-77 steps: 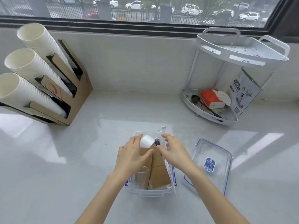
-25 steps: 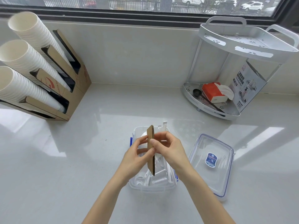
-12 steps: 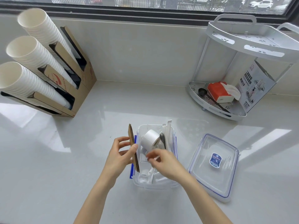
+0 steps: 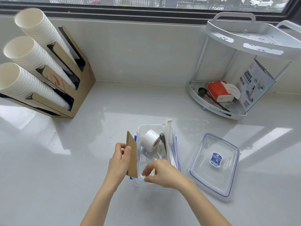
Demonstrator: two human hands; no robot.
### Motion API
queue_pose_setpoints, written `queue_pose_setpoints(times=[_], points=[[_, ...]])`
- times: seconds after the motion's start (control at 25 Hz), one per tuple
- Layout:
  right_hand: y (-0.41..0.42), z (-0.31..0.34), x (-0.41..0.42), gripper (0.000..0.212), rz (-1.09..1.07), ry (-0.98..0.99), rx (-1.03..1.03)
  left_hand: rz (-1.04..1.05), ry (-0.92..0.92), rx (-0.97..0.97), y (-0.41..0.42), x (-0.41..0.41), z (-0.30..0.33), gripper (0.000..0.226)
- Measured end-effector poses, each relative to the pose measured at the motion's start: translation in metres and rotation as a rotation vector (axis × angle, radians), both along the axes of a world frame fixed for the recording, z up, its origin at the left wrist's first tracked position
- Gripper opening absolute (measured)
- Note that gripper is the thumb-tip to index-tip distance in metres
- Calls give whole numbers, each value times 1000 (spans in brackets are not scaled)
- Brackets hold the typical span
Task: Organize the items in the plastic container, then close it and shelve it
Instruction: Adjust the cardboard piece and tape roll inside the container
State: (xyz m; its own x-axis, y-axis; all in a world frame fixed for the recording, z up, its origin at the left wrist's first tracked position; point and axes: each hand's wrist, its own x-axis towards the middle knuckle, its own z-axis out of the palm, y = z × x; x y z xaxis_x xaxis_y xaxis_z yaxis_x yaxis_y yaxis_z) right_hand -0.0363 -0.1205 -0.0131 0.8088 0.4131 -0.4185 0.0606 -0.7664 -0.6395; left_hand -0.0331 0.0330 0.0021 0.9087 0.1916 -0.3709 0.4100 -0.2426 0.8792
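Note:
A clear plastic container (image 4: 176, 154) with blue clips stands open on the counter in front of me. Inside lie a white tape roll (image 4: 149, 140), a black fork (image 4: 162, 139), white wrapped straws (image 4: 168, 137) and clear plastic pieces. My left hand (image 4: 119, 160) holds a folded brown cardboard sleeve (image 4: 132, 157) upright just outside the container's left wall. My right hand (image 4: 160, 174) reaches into the near end of the container, fingers pinched on a small clear plastic piece. The container's lid (image 4: 215, 165) lies upside down on the counter to the right.
A cardboard dispenser (image 4: 78, 88) with three stacks of white paper cups (image 4: 29, 54) stands at the back left. A white two-tier corner shelf (image 4: 244, 62) at the back right holds a red tissue pack (image 4: 219, 91), a black scoop and a printed box (image 4: 255, 85).
The cardboard sleeve was lifted out of the container and moved to its left side in my left hand. My right hand let go of it and dropped into the container's near end.

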Motion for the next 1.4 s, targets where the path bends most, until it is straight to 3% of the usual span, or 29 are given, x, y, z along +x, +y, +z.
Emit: queue_pose_setpoints(times=[0.28, 0.52, 0.72, 1.08, 1.24, 1.4], points=[[1, 0, -2, 28, -17, 14, -31, -38, -69, 216, -6, 1, -3, 21], [3, -1, -1, 39, 0, -27, -96, 35, -152, 259, 3, 1, -2, 19], [1, -2, -2, 29, -31, -60, -21, 48, -199, 374, 11, 2, -3, 25], [-24, 11, 5, 32, -220, -94, 150, 52, -283, 390, 5, 5, 5, 29], [-31, 13, 8, 28, -259, -183, 136, 79, -327, 417, 5, 9, 8, 26], [-36, 16, 9, 22, -336, -206, 208, -18, -279, 464, 2, 6, 2, 24]])
